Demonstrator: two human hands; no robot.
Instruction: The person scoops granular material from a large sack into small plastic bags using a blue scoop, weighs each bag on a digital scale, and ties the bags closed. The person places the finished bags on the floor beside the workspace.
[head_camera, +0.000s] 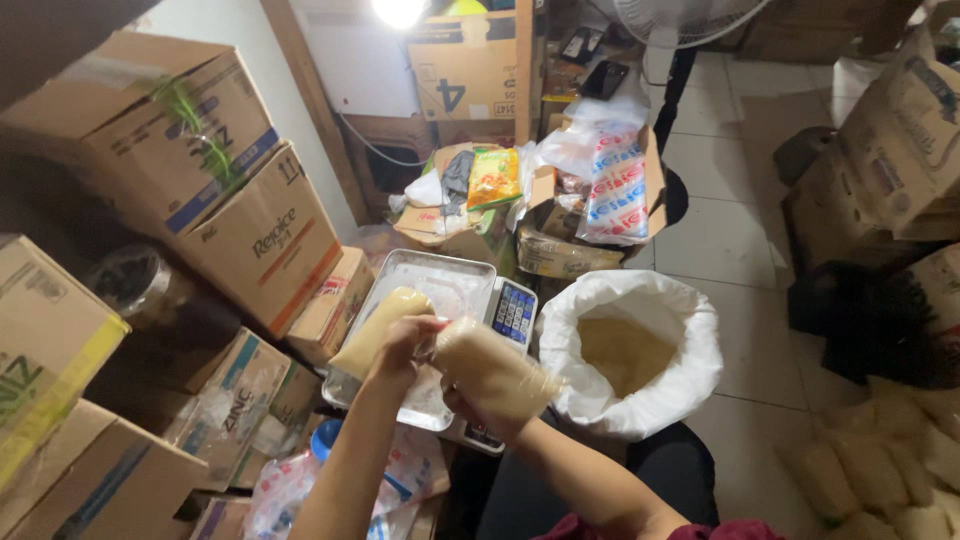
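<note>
- Head view: left hand (400, 345) pinched shut on the neck of a filled clear bag (375, 330) of tan grain; that bag rests on the metal tray (455, 275) of the scale.
- Right hand (470, 400) wrapped tight around a second filled bag (495, 372), held up just near-right of the tray, its neck meeting the left-hand fingers.
- Step, as I read it: weighing and closing portions. Next move likely needs both necks kept twisted so nothing spills; keep off the tray for a clean reading.
- Scale keypad (514, 312) at the tray's right edge, display not readable.
- Right of the scale: open white woven sack (690, 330), rim rolled down, part full of the same tan grain, on the tiled floor.
- Bags: thin, soft plastic, bulging, sausage-shaped. Tray: flat, shiny steel.
- Left: stacked cardboard boxes (200, 170). Near right: pile of filled bags (880, 460).
</note>
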